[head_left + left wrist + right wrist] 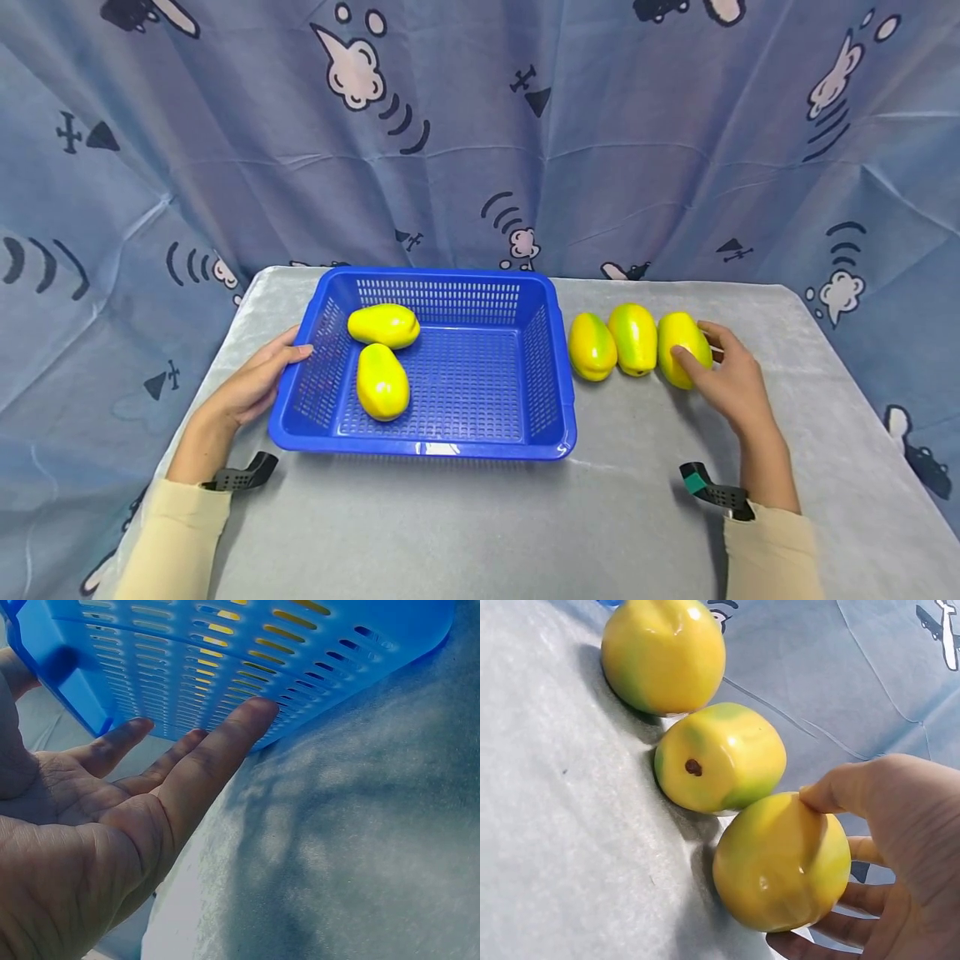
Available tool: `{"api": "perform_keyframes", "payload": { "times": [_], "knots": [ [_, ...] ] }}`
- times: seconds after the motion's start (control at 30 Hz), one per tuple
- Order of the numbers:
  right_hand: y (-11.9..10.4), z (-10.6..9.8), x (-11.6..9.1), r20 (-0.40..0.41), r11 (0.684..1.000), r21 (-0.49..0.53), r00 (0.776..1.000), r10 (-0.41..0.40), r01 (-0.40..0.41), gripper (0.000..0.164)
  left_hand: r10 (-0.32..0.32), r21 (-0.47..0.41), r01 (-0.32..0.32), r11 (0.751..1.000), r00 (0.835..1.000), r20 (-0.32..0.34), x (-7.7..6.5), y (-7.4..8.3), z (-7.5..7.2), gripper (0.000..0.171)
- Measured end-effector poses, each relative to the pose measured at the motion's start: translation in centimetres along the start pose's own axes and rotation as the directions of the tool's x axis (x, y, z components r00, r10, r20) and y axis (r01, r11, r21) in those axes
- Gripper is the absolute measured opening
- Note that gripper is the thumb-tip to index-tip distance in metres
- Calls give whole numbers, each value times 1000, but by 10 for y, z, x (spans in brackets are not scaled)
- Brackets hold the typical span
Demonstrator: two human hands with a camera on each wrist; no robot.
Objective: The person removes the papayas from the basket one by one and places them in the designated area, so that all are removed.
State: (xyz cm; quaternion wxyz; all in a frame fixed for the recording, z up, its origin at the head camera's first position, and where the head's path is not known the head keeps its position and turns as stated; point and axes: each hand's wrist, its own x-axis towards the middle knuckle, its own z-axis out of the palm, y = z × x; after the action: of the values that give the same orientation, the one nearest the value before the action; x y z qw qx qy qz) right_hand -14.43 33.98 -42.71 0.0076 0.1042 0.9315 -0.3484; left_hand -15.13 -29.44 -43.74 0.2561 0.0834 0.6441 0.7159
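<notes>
A blue plastic basket (480, 450) with slotted walls stands on the table. My left hand (258, 379) holds its left side, thumb over the rim and the other fingers along the outer wall (225, 667). Inside the basket's left half lie two yellow papayas, one at the back (384, 325) and one nearer (382, 383). To the right of the basket, three yellow-green papayas stand in a row. My right hand (731, 375) grips the rightmost papaya (780, 862), thumb on its near side and fingers round the far side. Beside it are the middle papaya (720, 757) and the left papaya (664, 656).
A pale grey cloth covers the table (465, 533). Behind it hangs a blue patterned curtain (450, 150), close to the table's back edge. Each wrist wears a black strap, one on the left (243, 475) and one on the right (716, 492).
</notes>
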Motion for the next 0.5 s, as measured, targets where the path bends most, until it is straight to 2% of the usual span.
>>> {"api": "perform_keyframes", "payload": {
  "times": [0.5],
  "knots": [
    [1, 2, 1, -1, 999, -48, 1000, 15, -15, 85, 14, -9, -14, 1000, 1000, 25, 0, 0, 0, 62]
  ]
}}
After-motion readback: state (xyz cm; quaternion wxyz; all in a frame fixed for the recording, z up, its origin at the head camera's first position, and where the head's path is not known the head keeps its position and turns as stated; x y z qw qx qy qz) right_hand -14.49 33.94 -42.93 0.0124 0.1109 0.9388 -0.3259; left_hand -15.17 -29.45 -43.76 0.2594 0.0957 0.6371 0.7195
